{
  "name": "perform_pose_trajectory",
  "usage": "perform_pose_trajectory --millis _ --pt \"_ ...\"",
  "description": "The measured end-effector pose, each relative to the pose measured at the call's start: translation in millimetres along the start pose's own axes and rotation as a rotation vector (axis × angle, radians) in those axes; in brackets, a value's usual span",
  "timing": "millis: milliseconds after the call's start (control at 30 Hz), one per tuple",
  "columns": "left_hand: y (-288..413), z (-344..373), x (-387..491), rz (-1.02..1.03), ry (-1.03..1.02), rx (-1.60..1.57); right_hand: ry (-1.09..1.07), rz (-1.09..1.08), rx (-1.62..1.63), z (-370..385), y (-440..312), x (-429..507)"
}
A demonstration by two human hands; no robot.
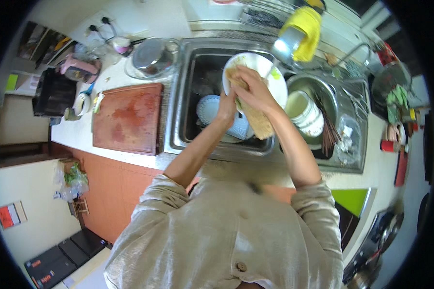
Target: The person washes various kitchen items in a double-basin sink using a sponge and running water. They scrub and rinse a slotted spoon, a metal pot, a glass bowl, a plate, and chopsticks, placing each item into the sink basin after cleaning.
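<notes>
My left hand [227, 108] grips the near-left rim of a white plate [277, 90], tilted above the left sink basin [190, 76]. Greenish food residue marks the plate's surface. Pressed to the plate is a long tan loofah [259, 123], clasped in my right hand [253, 88]; its loose end hangs toward me. The metal faucet [288, 43], with a yellow cloth [308, 32] draped on it, reaches to the plate's right edge. Below my hands, a pale blue scalloped dish [207, 108] and a blue ribbed dish [238, 128] lie in the basin, partly hidden by my forearms.
Stacked white bowls [307, 115] and dark chopsticks [331, 135] occupy the round right basin [332, 95]. Scissors [358, 103] and a clear plastic bag [348, 144] lie on the drainboard. Left of the sink are a wooden cutting board [128, 119] and a lidded pot [150, 56].
</notes>
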State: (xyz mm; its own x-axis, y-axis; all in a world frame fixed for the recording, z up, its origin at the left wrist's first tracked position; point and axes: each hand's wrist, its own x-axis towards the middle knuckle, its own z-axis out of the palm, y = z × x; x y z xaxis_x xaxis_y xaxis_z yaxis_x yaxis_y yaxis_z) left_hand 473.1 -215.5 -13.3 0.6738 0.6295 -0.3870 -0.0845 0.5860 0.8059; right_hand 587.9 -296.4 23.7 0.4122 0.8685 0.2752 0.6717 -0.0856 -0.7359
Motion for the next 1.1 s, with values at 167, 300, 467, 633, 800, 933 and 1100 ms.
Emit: perform_pose_trajectory --millis 167,300,467,633,800,933,1100 --pt "-10.2 -10.7 -13.7 0.043 0.098 0.025 -0.156 0.097 -0.302 0.3 20.2 -9.5" --pt "-15.5 -8.0 -15.7 -0.052 0.043 -0.032 0.174 0.251 -0.101 -2.9 24.5 2.7" --pt "-13.5 -18.5 -8.8 0.089 0.085 -0.072 -0.374 -0.136 -0.433 -0.7 5.2 -28.9" --pt "-14.7 -20.3 -11.2 0.008 0.148 -0.013 -0.415 0.057 -0.379 -26.5 15.9 -49.1" --pt "-2.8 -13.6 -10.4 -0.067 -0.001 0.031 -0.342 -0.156 -0.082 0.0 19.7 -26.1" --pt "4.8 -22.9 -7.7 -0.077 -0.038 0.274 -0.08 0.008 -0.383 12.4 21.1 -13.7" --pt "10.6 -42.5 6.0 -0.181 -0.176 0.326 -0.448 -0.098 -0.081 25.6 8.9 -23.4"
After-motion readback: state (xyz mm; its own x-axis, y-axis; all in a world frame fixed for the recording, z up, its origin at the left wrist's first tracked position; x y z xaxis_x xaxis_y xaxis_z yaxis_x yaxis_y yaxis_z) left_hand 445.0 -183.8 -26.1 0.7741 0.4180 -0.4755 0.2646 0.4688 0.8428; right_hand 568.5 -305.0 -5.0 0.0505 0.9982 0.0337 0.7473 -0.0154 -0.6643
